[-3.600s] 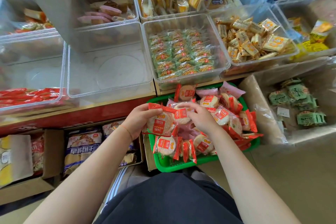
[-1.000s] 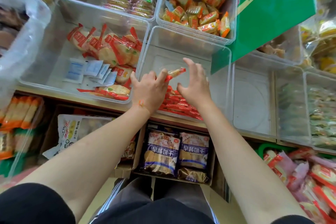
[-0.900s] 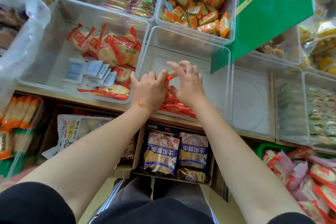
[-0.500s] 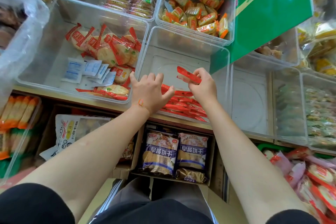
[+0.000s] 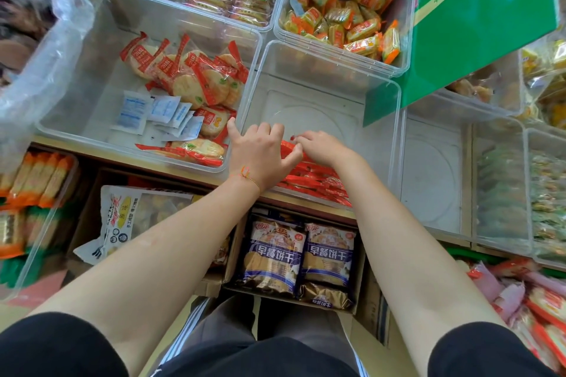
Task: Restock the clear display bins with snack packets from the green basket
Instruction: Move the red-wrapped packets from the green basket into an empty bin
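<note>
Clear display bin, mostly bare, center. Red snack packets stacked on edge along its near wall. Green basket rim barely visible, near right, holding red-wrapped packets.
</note>
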`<action>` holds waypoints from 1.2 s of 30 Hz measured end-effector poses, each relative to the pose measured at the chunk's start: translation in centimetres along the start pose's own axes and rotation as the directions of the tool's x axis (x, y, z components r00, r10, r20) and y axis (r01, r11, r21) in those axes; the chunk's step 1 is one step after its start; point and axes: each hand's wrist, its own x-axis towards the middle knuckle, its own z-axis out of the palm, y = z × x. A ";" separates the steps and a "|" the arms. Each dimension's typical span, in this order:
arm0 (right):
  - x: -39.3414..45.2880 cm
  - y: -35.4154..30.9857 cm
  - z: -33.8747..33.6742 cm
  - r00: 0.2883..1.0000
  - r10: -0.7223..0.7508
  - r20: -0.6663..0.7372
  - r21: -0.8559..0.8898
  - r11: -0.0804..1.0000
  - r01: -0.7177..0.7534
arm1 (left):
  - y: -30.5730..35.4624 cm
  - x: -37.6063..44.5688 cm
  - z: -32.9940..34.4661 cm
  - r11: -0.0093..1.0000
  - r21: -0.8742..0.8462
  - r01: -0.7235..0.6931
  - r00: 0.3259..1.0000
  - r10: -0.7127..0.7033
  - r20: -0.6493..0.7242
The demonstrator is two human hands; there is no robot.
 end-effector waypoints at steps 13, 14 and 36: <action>0.4 0.5 0.9 1.000 0.029 -0.010 0.050 0.998 -0.029 | 0.1 0.1 0.1 1.000 -0.010 0.009 1.000 -0.010 -0.014; 0.3 0.5 0.9 1.000 0.025 0.006 0.035 0.999 -0.025 | 0.1 0.1 0.1 1.000 -0.011 0.010 1.000 -0.010 -0.019; -6.8 1.9 2.9 0.702 -0.246 -0.669 0.001 0.943 0.332 | 0.2 0.0 -0.3 0.998 -0.053 0.018 1.000 -0.019 -0.009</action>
